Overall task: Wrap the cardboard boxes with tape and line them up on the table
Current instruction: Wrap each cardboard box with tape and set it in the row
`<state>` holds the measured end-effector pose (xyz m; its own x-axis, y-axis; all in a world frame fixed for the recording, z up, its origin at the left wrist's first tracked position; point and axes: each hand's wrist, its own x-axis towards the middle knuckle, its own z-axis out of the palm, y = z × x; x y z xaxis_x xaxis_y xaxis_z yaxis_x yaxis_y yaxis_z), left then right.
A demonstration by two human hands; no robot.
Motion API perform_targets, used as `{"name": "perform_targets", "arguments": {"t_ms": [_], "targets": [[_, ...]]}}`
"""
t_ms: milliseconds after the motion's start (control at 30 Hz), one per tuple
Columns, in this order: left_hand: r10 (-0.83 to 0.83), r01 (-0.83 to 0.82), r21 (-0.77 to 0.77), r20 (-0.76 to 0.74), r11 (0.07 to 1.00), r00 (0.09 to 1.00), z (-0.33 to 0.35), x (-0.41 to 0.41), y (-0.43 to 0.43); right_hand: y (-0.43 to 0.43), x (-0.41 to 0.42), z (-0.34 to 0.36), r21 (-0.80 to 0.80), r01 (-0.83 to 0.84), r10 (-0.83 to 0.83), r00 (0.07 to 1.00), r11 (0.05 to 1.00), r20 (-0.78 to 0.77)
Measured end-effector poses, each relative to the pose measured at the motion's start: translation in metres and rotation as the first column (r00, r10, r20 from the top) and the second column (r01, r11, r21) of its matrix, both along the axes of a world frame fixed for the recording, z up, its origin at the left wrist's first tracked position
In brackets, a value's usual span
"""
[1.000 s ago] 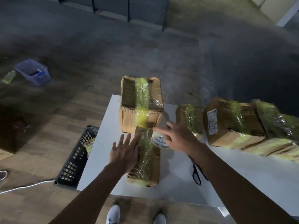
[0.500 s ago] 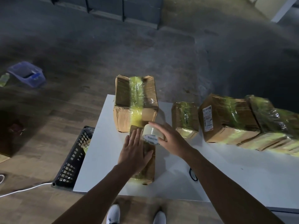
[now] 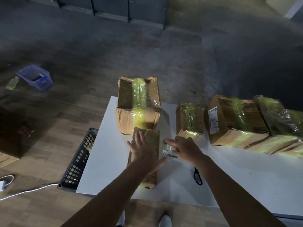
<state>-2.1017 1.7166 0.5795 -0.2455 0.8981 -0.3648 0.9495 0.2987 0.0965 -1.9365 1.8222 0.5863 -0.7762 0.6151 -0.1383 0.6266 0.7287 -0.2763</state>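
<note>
Our left hand (image 3: 144, 151) lies flat, fingers straight, on the small box (image 3: 153, 138), pinning it to the worktop (image 3: 106, 161) at 6 o'clock from the bigger box (image 3: 137, 108). Our right hand (image 3: 186, 149) grips the tape roll (image 3: 168, 152) at the small box's 3 o'clock, probably for wrapping.

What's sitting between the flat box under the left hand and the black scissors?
A clear tape roll, held by the right hand, seen in the head view.

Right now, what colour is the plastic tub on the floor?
The plastic tub is purple. The head view, the only one, shows it on the floor at far left.
</note>
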Motion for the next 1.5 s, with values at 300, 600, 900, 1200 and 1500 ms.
{"name": "perform_targets", "arguments": {"t_ms": [300, 600, 900, 1200, 1500], "targets": [[0.131, -0.177, 0.167, 0.254, 0.97, 0.958, -0.001, -0.009, -0.01, -0.007, -0.012, 0.003, -0.007, -0.029, 0.027, 0.99, 1.0, -0.14], [0.065, -0.326, 0.227, 0.724, 0.918, 0.687, 0.001, -0.041, -0.032, -0.01, -0.021, 0.008, -0.063, -0.123, 0.094, 0.936, 0.99, -0.34], [-0.015, -0.224, 0.304, 0.622, 0.926, 0.783, -0.003, -0.069, -0.044, -0.015, -0.064, 0.018, 0.008, -0.115, 0.112, 0.95, 0.993, -0.293], [0.086, -0.161, 0.199, 0.339, 0.967, 0.937, -0.025, -0.062, -0.041, -0.022, -0.084, 0.018, 0.068, -0.133, 0.148, 0.936, 0.989, -0.319], [0.084, -0.094, 0.113, 0.088, 0.989, 0.993, -0.054, -0.056, -0.053, -0.019, -0.085, 0.03, 0.044, -0.207, 0.212, 0.965, 0.977, -0.155]]}}
